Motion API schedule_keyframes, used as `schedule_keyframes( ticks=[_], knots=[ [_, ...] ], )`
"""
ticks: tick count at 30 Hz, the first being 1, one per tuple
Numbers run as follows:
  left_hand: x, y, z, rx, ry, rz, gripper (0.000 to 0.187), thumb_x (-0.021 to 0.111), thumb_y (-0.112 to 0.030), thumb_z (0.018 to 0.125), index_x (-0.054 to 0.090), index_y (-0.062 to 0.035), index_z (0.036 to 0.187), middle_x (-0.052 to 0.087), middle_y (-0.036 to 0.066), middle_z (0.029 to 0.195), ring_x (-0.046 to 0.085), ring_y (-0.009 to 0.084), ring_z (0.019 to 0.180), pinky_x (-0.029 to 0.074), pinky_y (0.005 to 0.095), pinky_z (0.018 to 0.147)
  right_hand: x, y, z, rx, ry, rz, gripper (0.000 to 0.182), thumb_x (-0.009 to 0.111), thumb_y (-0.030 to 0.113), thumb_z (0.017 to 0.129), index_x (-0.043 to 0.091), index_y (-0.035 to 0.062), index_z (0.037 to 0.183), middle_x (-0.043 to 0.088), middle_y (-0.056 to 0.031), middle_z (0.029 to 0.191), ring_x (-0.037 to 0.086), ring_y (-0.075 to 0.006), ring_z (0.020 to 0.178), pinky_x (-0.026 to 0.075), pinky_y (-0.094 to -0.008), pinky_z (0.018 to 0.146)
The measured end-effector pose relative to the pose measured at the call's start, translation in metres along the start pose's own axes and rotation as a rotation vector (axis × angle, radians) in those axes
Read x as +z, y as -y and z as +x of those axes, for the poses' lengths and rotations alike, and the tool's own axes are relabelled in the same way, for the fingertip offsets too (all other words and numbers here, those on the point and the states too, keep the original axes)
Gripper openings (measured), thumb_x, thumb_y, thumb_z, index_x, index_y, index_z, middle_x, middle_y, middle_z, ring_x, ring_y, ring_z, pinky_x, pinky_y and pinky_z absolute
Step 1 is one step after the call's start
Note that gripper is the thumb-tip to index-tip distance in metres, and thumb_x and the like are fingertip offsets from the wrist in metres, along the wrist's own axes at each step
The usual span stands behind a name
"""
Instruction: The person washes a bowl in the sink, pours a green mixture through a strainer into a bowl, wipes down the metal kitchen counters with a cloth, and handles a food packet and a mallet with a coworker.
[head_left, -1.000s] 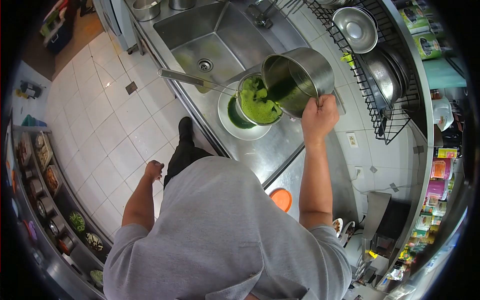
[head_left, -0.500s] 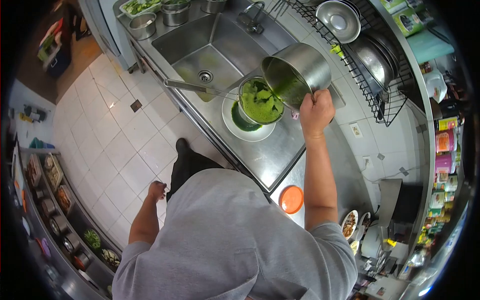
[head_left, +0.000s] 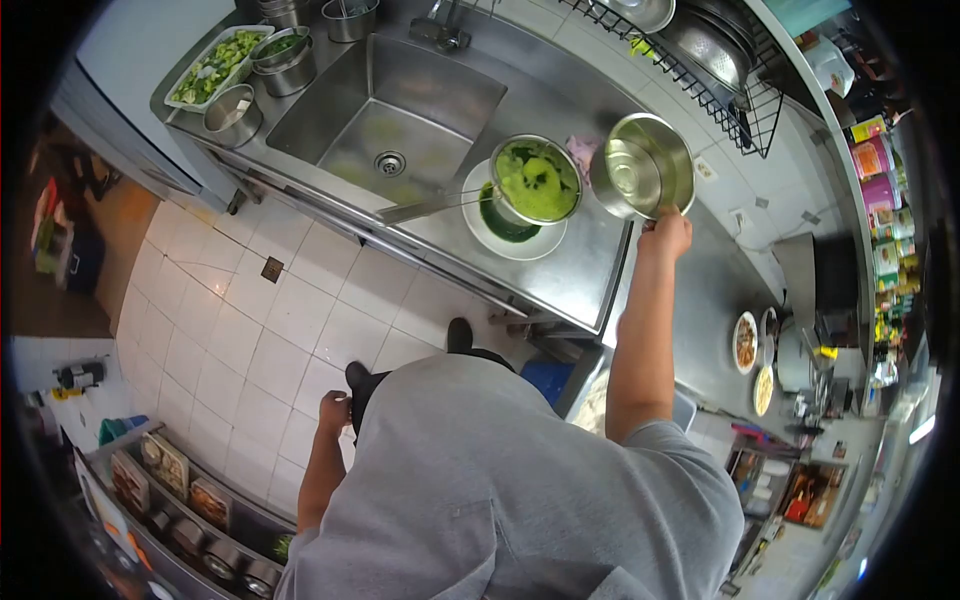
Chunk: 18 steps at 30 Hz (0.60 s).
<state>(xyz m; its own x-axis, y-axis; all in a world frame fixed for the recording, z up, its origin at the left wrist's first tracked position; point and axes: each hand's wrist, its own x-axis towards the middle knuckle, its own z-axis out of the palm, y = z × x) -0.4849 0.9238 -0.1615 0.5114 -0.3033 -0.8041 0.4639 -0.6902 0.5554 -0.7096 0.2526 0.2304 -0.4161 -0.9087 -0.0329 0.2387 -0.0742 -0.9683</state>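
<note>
My right hand (head_left: 668,237) grips the handle of a steel pot (head_left: 640,165), holding it above the counter at the right of the strainer. The pot's mouth faces up toward me and shows shiny metal inside. A long-handled mesh strainer (head_left: 538,180) with frothy green pulp rests over a container of dark green liquid (head_left: 505,222), mostly hidden beneath it. Under them is a white plate (head_left: 530,249). The strainer's handle points left over the counter edge. Down by my leg hangs my left hand (head_left: 335,412), fingers curled, with nothing visible in it.
A steel sink (head_left: 340,135) lies left of the strainer. Beyond it stand a tray of chopped greens (head_left: 222,65) and several steel pots. A pink cloth (head_left: 580,155) lies behind the strainer. The wire rack (head_left: 765,110) holds bowls above. Filled plates (head_left: 745,342) sit farther right.
The pot has gone from tipped over the strainer to more upright, and has moved right with my right hand. My view has shifted; the orange lid no longer shows. My left hand still hangs low.
</note>
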Motion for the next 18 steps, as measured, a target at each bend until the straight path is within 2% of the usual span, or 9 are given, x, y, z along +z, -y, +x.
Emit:
schedule_keyframes(
  ticks=[3,4,6,8,11,13,14,16,18],
  knots=[
    [-0.078,0.001,-0.017,-0.106,-0.060,-0.209,0.031,0.068,-0.015,0.099,0.061,0.0003,0.125,0.066,0.011,0.081,0.063,0.0213,0.055,0.053,0.0340,0.048,-0.041,-0.015,-0.010,0.117,-0.097,0.033,0.012,0.061,-0.004,0.084,0.058,0.0009,0.094,0.062,-0.0084,0.086,0.055,-0.0157,0.062,0.036,-0.0332,0.049],
    [-0.104,0.010,-0.018,-0.127,-0.089,-0.237,0.023,0.066,-0.015,0.099,0.063,-0.0008,0.117,0.064,0.011,0.078,0.063,0.0218,0.055,0.052,0.0332,0.046,-0.056,-0.022,-0.021,0.141,-0.145,0.064,0.016,0.062,-0.004,0.085,0.060,-0.0018,0.100,0.065,-0.0117,0.094,0.055,-0.0165,0.061,0.038,-0.0342,0.049],
    [-0.150,0.027,-0.017,-0.186,-0.110,-0.224,0.017,0.063,-0.014,0.098,0.064,-0.0009,0.110,0.063,0.011,0.077,0.062,0.0219,0.054,0.052,0.0337,0.046,-0.081,-0.034,-0.045,0.141,-0.289,0.028,0.013,0.061,-0.005,0.085,0.060,-0.0016,0.098,0.064,-0.0120,0.094,0.053,-0.0158,0.057,0.039,-0.0330,0.048],
    [-0.179,0.023,0.003,-0.235,-0.138,-0.222,0.013,0.061,-0.013,0.098,0.064,-0.0010,0.103,0.062,0.011,0.075,0.062,0.0220,0.053,0.052,0.0343,0.046,-0.120,-0.059,-0.048,0.229,-0.384,-0.025,0.015,0.063,-0.006,0.084,0.061,0.0048,0.093,0.061,-0.0075,0.079,0.054,-0.0146,0.058,0.042,-0.0288,0.047],
    [-0.204,-0.003,0.018,-0.207,-0.025,-0.056,0.016,0.059,-0.010,0.095,0.056,-0.0052,0.080,0.057,0.009,0.066,0.058,0.0213,0.048,0.049,0.0369,0.042,-0.140,-0.062,-0.115,0.272,-0.401,0.019,0.015,0.063,-0.007,0.084,0.058,0.0066,0.089,0.057,-0.0042,0.076,0.051,-0.0126,0.056,0.041,-0.0269,0.047],
    [-0.201,-0.034,0.055,-0.172,0.079,0.059,0.015,0.062,-0.010,0.094,0.057,-0.0060,0.080,0.056,0.008,0.064,0.057,0.0204,0.047,0.049,0.0378,0.041,-0.165,-0.083,-0.132,0.297,-0.390,0.038,0.017,0.063,-0.008,0.083,0.056,0.0076,0.087,0.055,-0.0023,0.074,0.049,-0.0117,0.054,0.040,-0.0269,0.047],
    [-0.194,-0.064,0.063,-0.126,0.105,0.092,0.012,0.065,-0.013,0.095,0.063,-0.0025,0.092,0.061,0.010,0.069,0.061,0.0215,0.050,0.052,0.0378,0.044,-0.177,-0.095,-0.140,0.302,-0.350,0.057,0.019,0.063,-0.009,0.082,0.055,0.0085,0.084,0.053,-0.0004,0.072,0.046,-0.0108,0.053,0.038,-0.0270,0.047],
    [-0.177,-0.119,0.095,-0.036,0.170,0.155,0.032,0.071,-0.020,0.099,0.065,0.0020,0.120,0.069,0.013,0.084,0.067,0.0224,0.059,0.057,0.0358,0.050,-0.181,-0.104,-0.164,0.311,-0.385,0.054,0.018,0.061,-0.008,0.083,0.053,0.0072,0.084,0.053,-0.0022,0.074,0.046,-0.0119,0.053,0.037,-0.0276,0.045],
    [-0.157,-0.182,0.129,0.077,0.202,0.193,0.031,0.074,-0.023,0.098,0.066,-0.0002,0.117,0.069,0.012,0.082,0.067,0.0207,0.059,0.055,0.0330,0.049,-0.177,-0.107,-0.181,0.329,-0.374,0.001,0.017,0.061,-0.008,0.084,0.051,0.0058,0.084,0.056,-0.0050,0.077,0.048,-0.0136,0.054,0.036,-0.0283,0.044]
  ],
)
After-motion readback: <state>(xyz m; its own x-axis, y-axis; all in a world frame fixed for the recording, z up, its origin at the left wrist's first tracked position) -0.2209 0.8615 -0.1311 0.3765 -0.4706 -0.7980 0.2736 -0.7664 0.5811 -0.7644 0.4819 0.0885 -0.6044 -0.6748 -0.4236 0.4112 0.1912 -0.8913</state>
